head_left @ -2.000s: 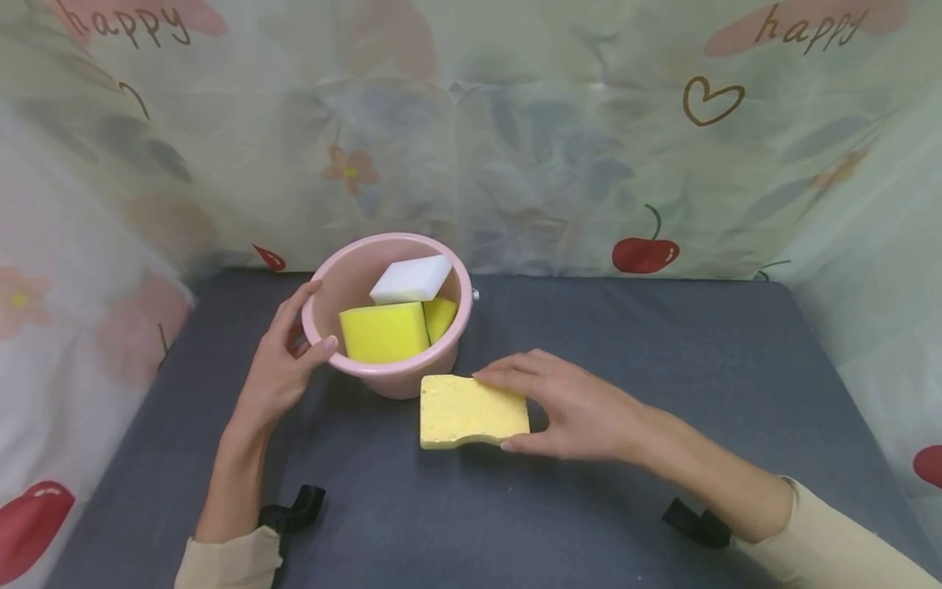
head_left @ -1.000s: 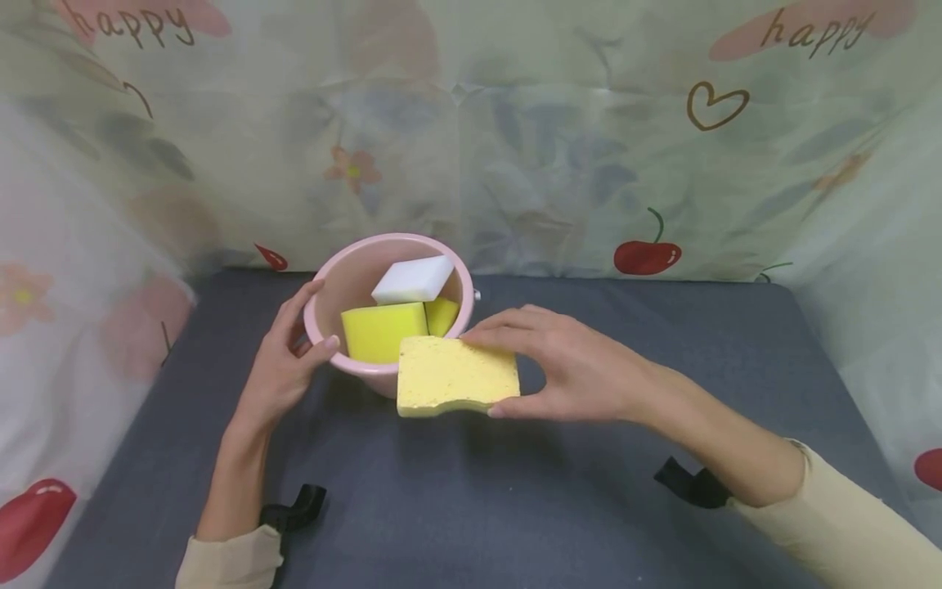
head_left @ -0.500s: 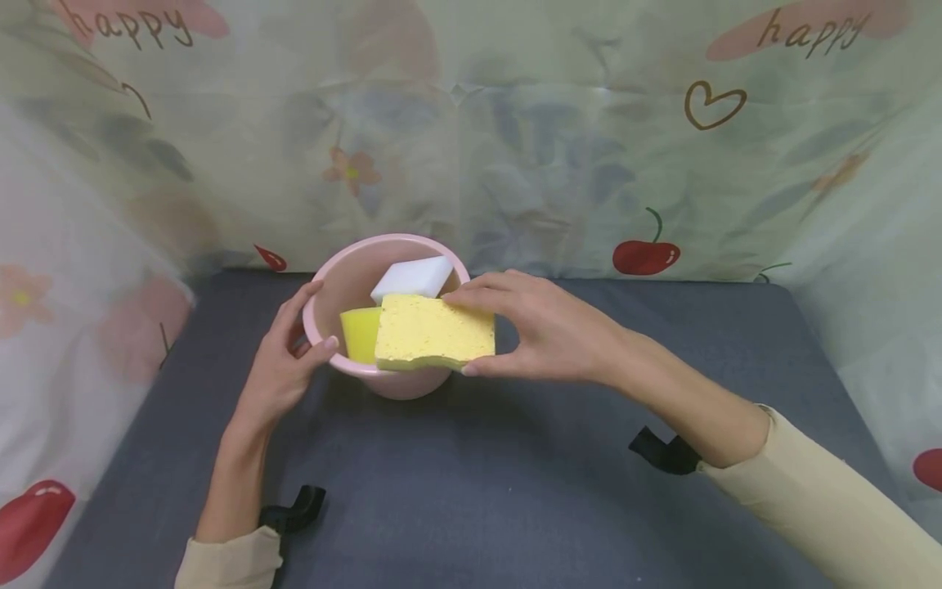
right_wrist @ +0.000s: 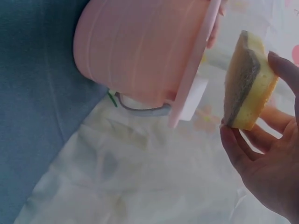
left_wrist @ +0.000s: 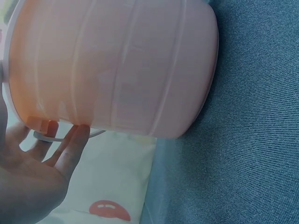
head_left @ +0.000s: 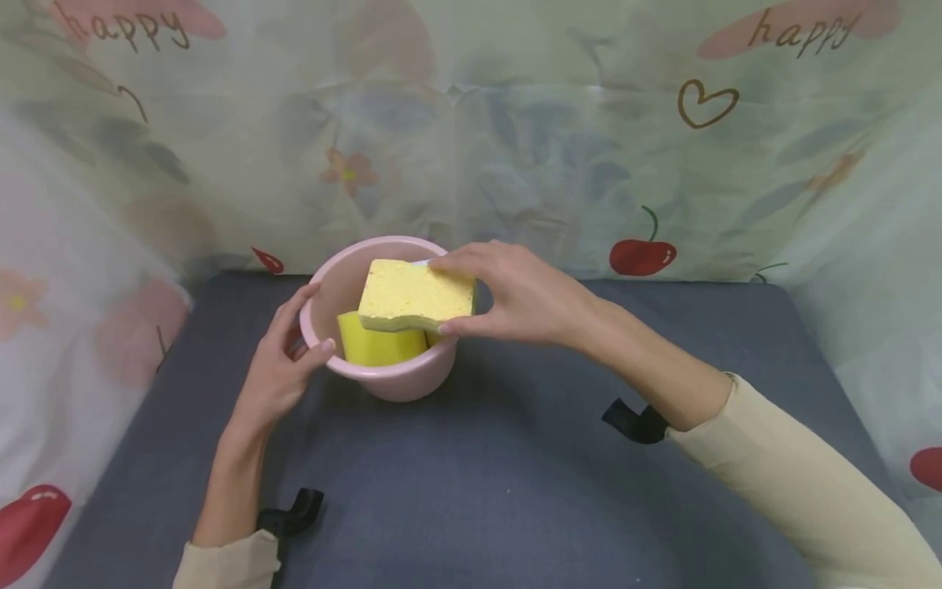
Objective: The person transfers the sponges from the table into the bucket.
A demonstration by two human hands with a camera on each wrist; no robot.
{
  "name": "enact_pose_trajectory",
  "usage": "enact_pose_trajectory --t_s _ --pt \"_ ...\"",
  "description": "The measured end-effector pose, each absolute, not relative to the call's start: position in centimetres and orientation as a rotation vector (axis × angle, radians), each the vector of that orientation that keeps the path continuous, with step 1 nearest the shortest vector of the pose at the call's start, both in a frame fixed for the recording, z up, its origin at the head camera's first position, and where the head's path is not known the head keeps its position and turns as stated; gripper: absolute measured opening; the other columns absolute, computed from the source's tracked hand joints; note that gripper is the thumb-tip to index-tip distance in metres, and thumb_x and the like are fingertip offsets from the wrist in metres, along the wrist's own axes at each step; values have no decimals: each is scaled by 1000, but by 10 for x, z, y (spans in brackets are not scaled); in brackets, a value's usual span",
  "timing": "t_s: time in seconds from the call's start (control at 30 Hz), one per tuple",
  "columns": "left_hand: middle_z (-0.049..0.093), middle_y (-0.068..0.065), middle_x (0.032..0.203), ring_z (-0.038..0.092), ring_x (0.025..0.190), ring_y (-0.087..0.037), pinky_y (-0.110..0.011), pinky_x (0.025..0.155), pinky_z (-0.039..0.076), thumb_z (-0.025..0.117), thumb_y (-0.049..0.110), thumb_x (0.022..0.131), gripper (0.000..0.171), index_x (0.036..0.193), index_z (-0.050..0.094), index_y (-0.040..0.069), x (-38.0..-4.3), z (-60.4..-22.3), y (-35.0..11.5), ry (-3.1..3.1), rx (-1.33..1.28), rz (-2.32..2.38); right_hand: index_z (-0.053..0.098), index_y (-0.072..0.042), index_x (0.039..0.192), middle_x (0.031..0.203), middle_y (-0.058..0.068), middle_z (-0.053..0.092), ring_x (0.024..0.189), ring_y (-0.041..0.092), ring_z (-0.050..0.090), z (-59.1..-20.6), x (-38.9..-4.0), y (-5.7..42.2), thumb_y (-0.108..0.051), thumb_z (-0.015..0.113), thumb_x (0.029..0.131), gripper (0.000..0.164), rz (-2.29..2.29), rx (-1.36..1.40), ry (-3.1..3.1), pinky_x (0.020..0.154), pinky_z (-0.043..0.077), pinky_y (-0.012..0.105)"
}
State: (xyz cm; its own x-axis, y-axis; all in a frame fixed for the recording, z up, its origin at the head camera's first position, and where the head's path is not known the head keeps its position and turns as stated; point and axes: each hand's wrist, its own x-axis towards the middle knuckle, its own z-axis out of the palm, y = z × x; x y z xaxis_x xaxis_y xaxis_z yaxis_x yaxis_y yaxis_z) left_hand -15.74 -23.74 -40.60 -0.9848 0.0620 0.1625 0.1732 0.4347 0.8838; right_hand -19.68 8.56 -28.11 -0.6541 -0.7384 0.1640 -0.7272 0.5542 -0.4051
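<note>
My right hand [head_left: 515, 294] pinches a pale yellow sponge [head_left: 415, 294] by its edges, thumb at the near side and fingers at the far side. In the right wrist view the sponge [right_wrist: 247, 84] shows a grey scouring layer underneath, and it is held just above the bucket's mouth. My left hand [head_left: 283, 360] grips the left rim of the pink bucket [head_left: 401, 384], its thumb over the rim and the other fingers against the outer wall. Inside the bucket stands a brighter yellow sponge [head_left: 375, 343]. A white sponge [right_wrist: 195, 98] there is mostly hidden in the head view.
The bucket stands on a dark grey-blue cloth-covered table [head_left: 486, 491]. A patterned curtain [head_left: 515, 164] rises close behind it. A grey bucket handle [right_wrist: 145, 111] hangs at the back. Black wrist straps [head_left: 636, 421] show near both sleeves.
My right hand has carried the pale yellow sponge up and leftward from in front of the bucket to over its opening. The left hand and the bucket stay in place.
</note>
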Motion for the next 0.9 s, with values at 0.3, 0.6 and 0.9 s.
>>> enact_pose_trajectory --t_s 0.3,0.6,0.9 --pt "30 -8 155 42 135 -35 -31 106 41 70 12 92 77 156 31 30 -157 -406 -237 -2558 -227 -1623 54 -14 143 137 2 58 125 18 52 -275 -215 61 -45 73 87 67 -664 -1176 2771 106 39 36" --pt "28 -6 157 38 138 -35 -49 107 37 71 14 92 79 157 30 30 -159 -404 -234 -2557 -199 -1635 55 -10 141 134 3 60 120 18 54 -279 -232 47 -41 72 88 63 -680 -1146 2786 98 43 33" --pt "28 -7 157 37 139 -36 -53 107 36 72 17 92 79 157 29 31 -160 -405 -230 -2570 -159 -1613 59 -12 138 131 1 62 118 16 55 -285 -244 37 -42 73 87 60 -714 -1137 2792 98 44 32"
